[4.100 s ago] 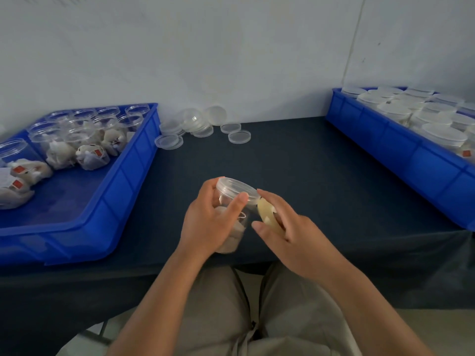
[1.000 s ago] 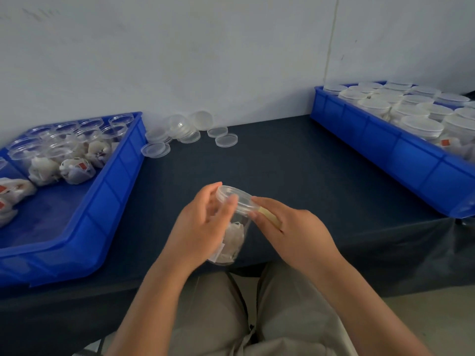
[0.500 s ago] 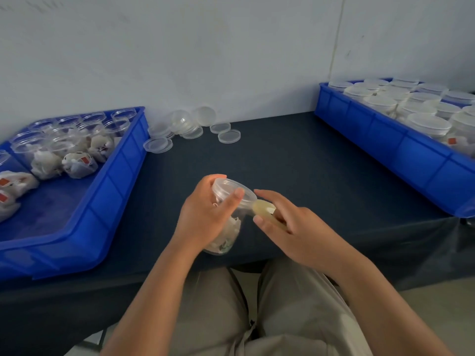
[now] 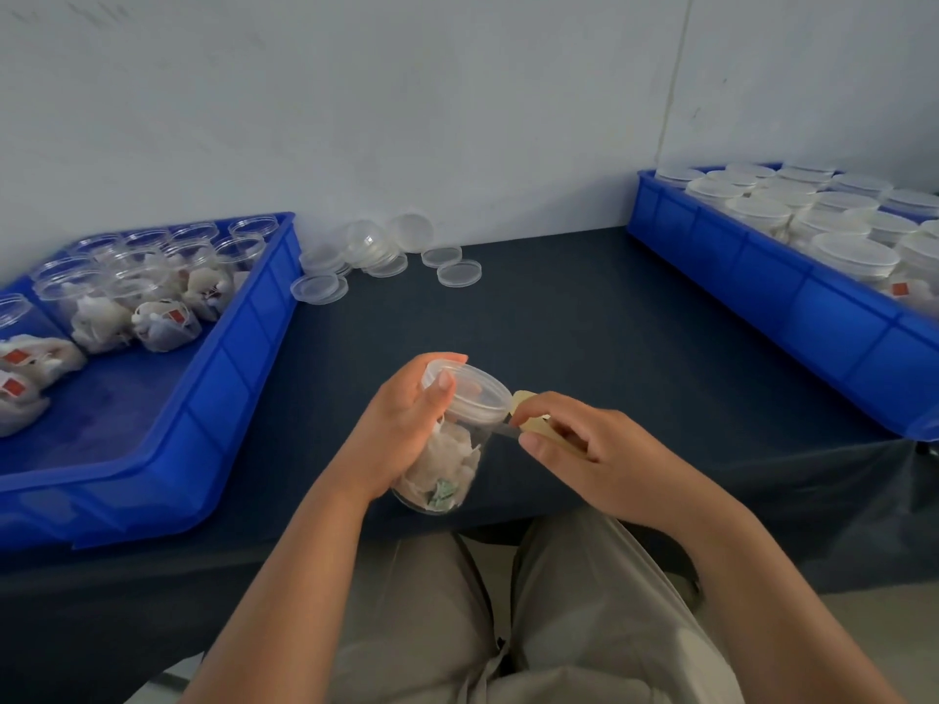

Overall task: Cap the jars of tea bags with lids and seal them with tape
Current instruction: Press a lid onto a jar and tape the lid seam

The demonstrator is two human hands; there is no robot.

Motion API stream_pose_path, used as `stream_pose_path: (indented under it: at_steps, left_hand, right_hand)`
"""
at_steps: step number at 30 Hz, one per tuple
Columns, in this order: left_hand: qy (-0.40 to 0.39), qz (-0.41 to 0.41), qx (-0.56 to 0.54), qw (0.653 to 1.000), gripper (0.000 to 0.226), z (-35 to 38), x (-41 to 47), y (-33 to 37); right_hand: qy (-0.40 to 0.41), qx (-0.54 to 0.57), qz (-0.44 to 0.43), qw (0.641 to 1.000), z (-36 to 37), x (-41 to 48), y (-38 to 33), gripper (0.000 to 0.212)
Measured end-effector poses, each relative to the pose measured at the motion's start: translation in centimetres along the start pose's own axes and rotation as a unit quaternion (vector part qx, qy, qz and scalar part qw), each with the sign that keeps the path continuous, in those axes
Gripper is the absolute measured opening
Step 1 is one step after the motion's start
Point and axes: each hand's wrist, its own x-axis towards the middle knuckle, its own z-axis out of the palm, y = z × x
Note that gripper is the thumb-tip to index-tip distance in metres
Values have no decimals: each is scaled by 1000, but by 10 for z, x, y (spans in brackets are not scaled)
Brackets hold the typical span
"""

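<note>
A clear jar [image 4: 447, 464] with tea bags inside hangs above the table's front edge, tilted with its top to the upper right. A clear lid [image 4: 475, 393] sits on its mouth. My left hand [image 4: 401, 429] grips the jar from the left, thumb over the lid's rim. My right hand [image 4: 584, 449] holds a yellowish tape roll [image 4: 533, 424] against the lid's right side. A short strip of tape runs from the roll to the lid's edge.
A blue tray [image 4: 223, 358] at the left holds several open jars of tea bags [image 4: 152, 307]. Another blue tray [image 4: 792, 292] at the right is packed with capped jars [image 4: 833, 236]. Loose lids [image 4: 386, 256] lie by the wall on the dark table [image 4: 584, 327].
The jar has tipped further, its base swinging down and toward me. My right hand with the tape roll stays at the lid's right edge. My head view has shifted slightly.
</note>
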Motion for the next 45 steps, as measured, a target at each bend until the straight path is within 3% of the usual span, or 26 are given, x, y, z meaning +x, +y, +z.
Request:
stream_pose_path:
  at_steps: [3, 5, 12, 15, 21, 29, 45]
  left_hand:
    - [-53, 5, 29, 998, 66, 0, 4, 1]
    - [-72, 4, 46, 996, 77, 3, 6, 2]
    - [33, -11, 11, 999, 68, 8, -3, -8]
    - [40, -18, 9, 999, 71, 8, -6, -4]
    - [87, 29, 122, 988, 79, 29, -17, 10]
    - [174, 63, 144, 972, 87, 37, -29, 10]
    - [210, 54, 171, 961, 89, 23, -8, -2]
  right_hand:
    - [12, -6, 9, 1000, -3, 0, 4, 21]
    - [31, -7, 12, 999, -2, -1, 5, 22]
    - [0, 24, -3, 1000, -2, -4, -4, 23]
    - [48, 16, 28, 998, 4, 0, -7, 22]
    - [89, -66, 99, 989, 15, 5, -13, 20]
    - [85, -65, 169, 980, 23, 21, -28, 29]
    - [59, -82, 221, 970, 31, 85, -25, 28]
